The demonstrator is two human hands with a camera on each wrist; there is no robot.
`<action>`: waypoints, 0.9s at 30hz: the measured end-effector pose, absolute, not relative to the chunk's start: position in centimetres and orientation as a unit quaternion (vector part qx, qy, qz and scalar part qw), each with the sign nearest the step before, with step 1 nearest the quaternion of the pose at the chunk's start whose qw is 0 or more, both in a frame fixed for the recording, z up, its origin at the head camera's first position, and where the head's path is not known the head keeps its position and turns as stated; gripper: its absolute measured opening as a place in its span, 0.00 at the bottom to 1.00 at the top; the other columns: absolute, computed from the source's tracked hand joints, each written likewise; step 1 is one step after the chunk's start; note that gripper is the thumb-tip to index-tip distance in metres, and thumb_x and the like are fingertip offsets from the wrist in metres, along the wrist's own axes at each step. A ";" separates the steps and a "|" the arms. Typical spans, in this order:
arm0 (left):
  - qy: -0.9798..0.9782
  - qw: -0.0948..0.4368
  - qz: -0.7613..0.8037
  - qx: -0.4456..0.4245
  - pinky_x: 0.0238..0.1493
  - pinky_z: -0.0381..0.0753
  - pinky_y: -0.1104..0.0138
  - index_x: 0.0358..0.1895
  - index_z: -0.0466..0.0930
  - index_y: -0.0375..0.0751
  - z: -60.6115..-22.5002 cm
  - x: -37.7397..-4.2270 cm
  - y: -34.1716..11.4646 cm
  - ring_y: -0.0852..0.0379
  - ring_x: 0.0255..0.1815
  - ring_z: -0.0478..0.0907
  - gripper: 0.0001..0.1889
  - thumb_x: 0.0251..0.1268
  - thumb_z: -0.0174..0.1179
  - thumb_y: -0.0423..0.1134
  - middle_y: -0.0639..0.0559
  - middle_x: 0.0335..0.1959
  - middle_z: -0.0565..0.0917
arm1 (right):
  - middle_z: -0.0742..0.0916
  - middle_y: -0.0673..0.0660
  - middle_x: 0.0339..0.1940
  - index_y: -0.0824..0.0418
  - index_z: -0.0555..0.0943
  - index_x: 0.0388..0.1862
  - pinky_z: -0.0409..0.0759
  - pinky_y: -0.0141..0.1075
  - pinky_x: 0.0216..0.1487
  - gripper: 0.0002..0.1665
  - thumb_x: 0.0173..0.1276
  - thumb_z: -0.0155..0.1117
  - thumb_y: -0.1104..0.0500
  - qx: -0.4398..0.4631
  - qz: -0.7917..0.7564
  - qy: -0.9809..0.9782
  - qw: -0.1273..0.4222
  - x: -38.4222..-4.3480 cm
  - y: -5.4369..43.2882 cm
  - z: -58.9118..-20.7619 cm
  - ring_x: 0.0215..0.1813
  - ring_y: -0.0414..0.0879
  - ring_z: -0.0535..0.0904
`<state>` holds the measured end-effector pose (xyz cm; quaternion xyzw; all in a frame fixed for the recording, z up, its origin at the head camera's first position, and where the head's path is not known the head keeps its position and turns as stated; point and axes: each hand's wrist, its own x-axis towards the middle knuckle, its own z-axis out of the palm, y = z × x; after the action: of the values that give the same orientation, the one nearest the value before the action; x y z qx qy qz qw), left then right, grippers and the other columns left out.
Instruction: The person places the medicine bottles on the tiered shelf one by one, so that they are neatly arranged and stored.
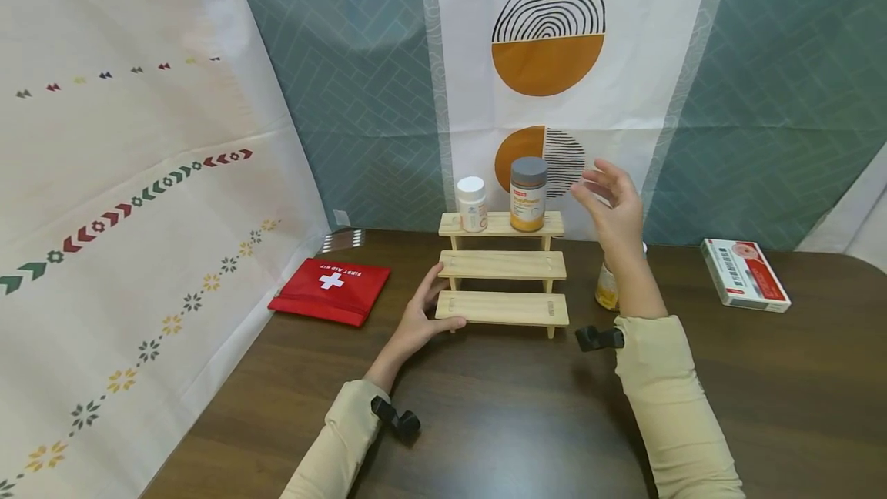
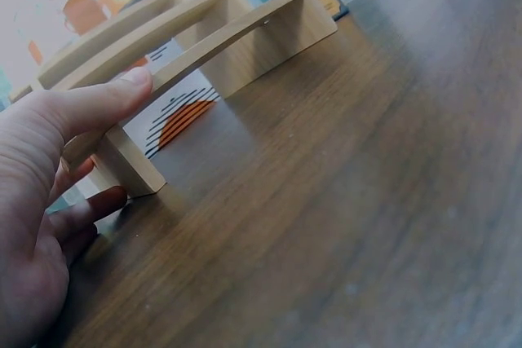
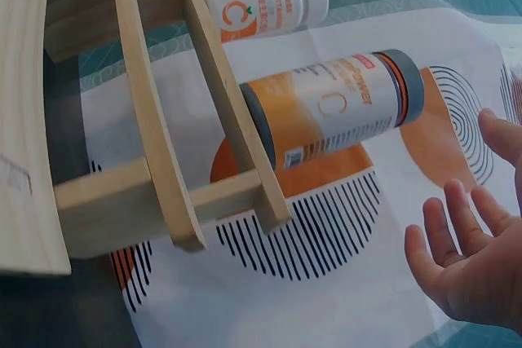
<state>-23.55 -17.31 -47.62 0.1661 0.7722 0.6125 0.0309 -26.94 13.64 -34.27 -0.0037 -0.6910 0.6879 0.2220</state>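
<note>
A three-tier wooden stand (image 1: 502, 265) stands on the table. My left hand (image 1: 417, 319) grips its left side, the thumb over the lowest step's front edge and the fingers around the end, as the left wrist view shows. On the top step are a small white vitamin C bottle (image 1: 473, 206) and a larger grey-lidded bottle (image 3: 334, 107) with an orange and white label. My right hand (image 1: 615, 210) is raised to the right of the larger bottle, apart from it, fingers loosely bent and holding nothing. The two lower steps are bare.
A red first aid pouch (image 1: 331, 289) lies left of the stand, with a blister pack (image 1: 343, 240) behind it. Another bottle (image 1: 606, 289) stands partly hidden behind my right forearm. A white and red medicine box (image 1: 744, 274) lies at the right. Curtains hang behind the table.
</note>
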 end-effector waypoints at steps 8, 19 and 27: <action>0.773 0.017 0.611 0.173 0.68 0.66 0.48 0.78 0.49 0.55 -48.0 -23.8 -17.6 0.41 0.72 0.67 0.53 0.51 0.72 0.28 0.39 0.72 0.68 | 0.82 0.40 0.50 0.52 0.71 0.68 0.72 0.24 0.54 0.32 0.66 0.67 0.55 -0.014 0.676 -0.704 0.218 -26.7 15.5 -34.7 0.55 0.32 0.74; 0.773 0.024 0.610 0.171 0.69 0.64 0.49 0.78 0.49 0.55 -47.2 -23.5 -17.4 0.43 0.74 0.65 0.54 0.51 0.72 0.27 0.39 0.73 0.68 | 0.81 0.32 0.45 0.51 0.72 0.67 0.71 0.22 0.50 0.31 0.66 0.68 0.54 -0.034 0.645 -0.732 0.217 -25.8 18.2 -35.3 0.51 0.28 0.74; 0.777 0.017 0.606 0.170 0.69 0.64 0.47 0.78 0.50 0.59 -48.2 -23.9 -17.3 0.43 0.74 0.65 0.54 0.50 0.73 0.28 0.40 0.73 0.67 | 0.78 0.29 0.42 0.55 0.71 0.69 0.70 0.19 0.47 0.33 0.67 0.67 0.53 -0.045 0.604 -0.767 0.211 -24.9 19.7 -36.2 0.49 0.25 0.73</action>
<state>-23.87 -17.30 -48.19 0.1700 0.7772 0.6056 0.0172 -24.95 19.67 -36.22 -0.0455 -0.7675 0.6038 0.2108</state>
